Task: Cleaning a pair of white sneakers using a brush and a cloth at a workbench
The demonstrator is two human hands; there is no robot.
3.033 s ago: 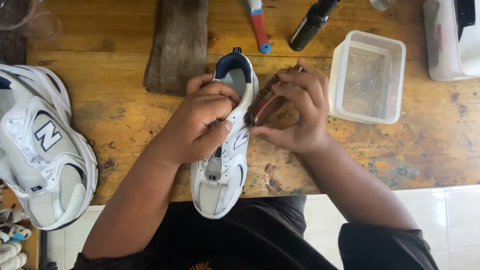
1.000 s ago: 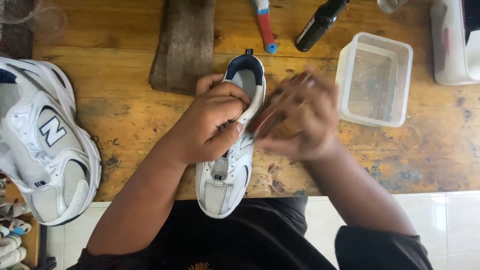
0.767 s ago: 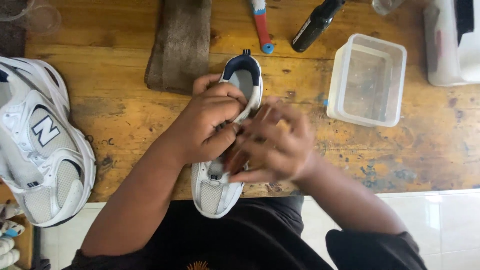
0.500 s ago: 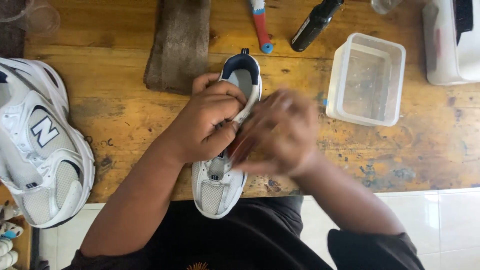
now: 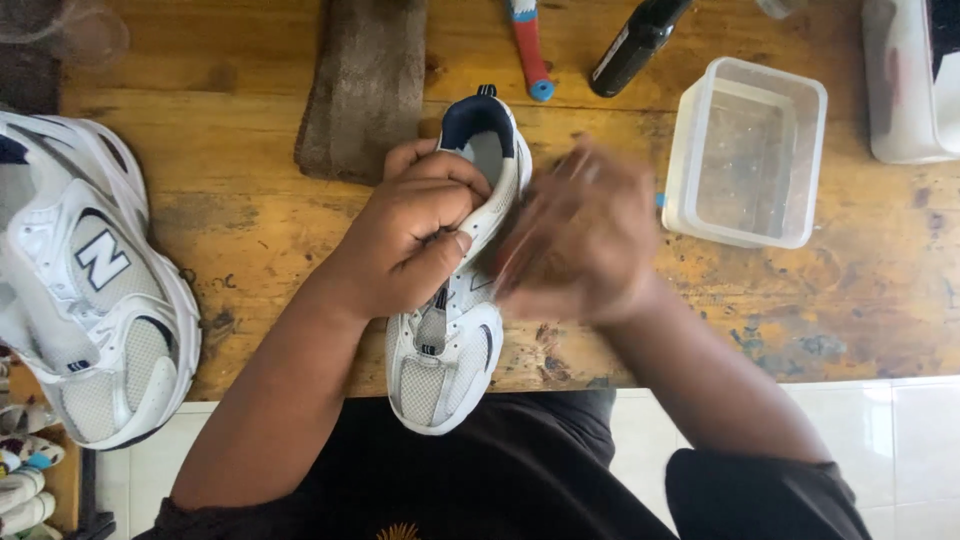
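I have my left hand (image 5: 415, 240) clamped over the collar and tongue of the white sneaker (image 5: 450, 300), thumb pressed across its lace area, and that grip sits where it did three seconds ago. The sneaker lies on the wooden table (image 5: 250, 150) with its dark heel pointing away from me and its toe hanging past the near edge over my lap. What has changed is on its right flank: my right hand (image 5: 580, 245) is now a blur, slightly further toward the heel than half a second ago, when it was lower along the side panel. Three seconds ago I could make out a brown brush in that hand; now the smear hides it, so I cannot tell what the right grip is closed on, if anything. I read the back-and-forth shift as scrubbing strokes along the sneaker's side, so the cleaning looks mid-way rather than finished. Beyond the sneaker's heel lie a brown cloth pad (image 5: 365, 85), a red-and-blue toothbrush (image 5: 527, 50) and a dark bottle (image 5: 635, 45). To the sneaker's right stands a clear plastic tub (image 5: 745, 150); well to its left rests the second white sneaker (image 5: 90, 290), unmoved.
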